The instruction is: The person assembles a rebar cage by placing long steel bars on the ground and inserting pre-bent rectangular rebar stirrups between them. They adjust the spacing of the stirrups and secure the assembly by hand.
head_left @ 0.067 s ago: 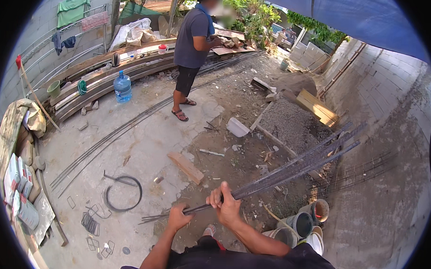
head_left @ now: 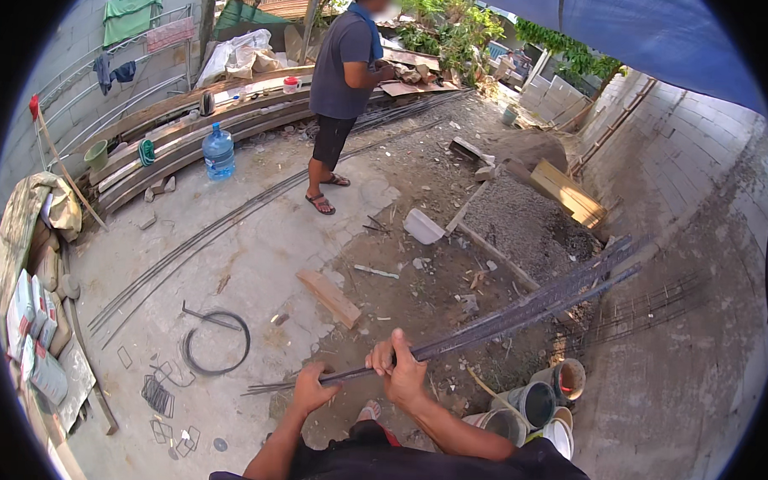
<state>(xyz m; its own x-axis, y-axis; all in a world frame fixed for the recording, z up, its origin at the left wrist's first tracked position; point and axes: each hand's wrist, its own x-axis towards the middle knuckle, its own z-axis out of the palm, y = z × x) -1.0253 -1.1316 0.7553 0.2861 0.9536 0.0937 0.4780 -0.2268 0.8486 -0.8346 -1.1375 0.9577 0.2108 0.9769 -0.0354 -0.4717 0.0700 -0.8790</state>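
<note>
A bundle of long, thin steel rebars [head_left: 517, 314] runs from near my body out to the right, its far ends smeared by motion. My left hand [head_left: 314, 388] is closed round the bundle close to its short left ends. Further along, my right hand [head_left: 398, 369] grips the same bars with the thumb pointing up. The bars hang above bare soil and slope upward in the picture to the right. On the concrete left of my hands lie a coil of dark wire [head_left: 217, 344] and several bent wire stirrups [head_left: 157, 396].
Another person [head_left: 342, 95] stands ahead beside stacked timber [head_left: 192, 159] and a blue water bottle [head_left: 219, 154]. Buckets [head_left: 533, 403] stand close on my right, before a block wall. A wood plank [head_left: 329, 298], gravel [head_left: 520, 232] and long rebars on the ground [head_left: 207, 228] lie ahead.
The bundle's far right end has swung slightly lower in the picture. Both hands keep their grip and have shifted slightly left.
</note>
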